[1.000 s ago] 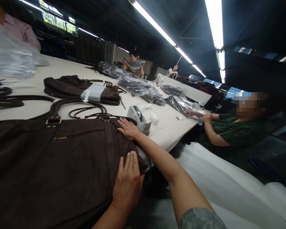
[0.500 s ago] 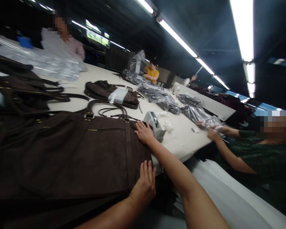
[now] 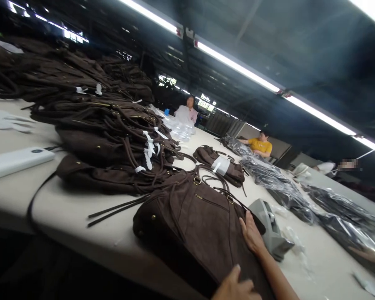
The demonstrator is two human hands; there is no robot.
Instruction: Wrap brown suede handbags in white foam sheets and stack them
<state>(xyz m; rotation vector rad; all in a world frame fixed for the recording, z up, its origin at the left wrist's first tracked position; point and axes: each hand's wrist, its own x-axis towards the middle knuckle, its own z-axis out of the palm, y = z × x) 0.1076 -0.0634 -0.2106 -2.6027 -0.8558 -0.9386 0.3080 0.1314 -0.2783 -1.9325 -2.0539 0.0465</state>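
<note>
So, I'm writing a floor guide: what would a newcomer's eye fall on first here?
Likely the dark brown bag at the table's near edge, with the person's right hand on its end. Then perhaps the heap of similar bags at picture left, white strips among them. After that, a co-worker's yellow shirt across the table.

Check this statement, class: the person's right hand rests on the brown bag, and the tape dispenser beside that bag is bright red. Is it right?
Not quite: the head view shows that the tape dispenser is grey, not bright red. The right hand does rest on the brown bag.
</note>
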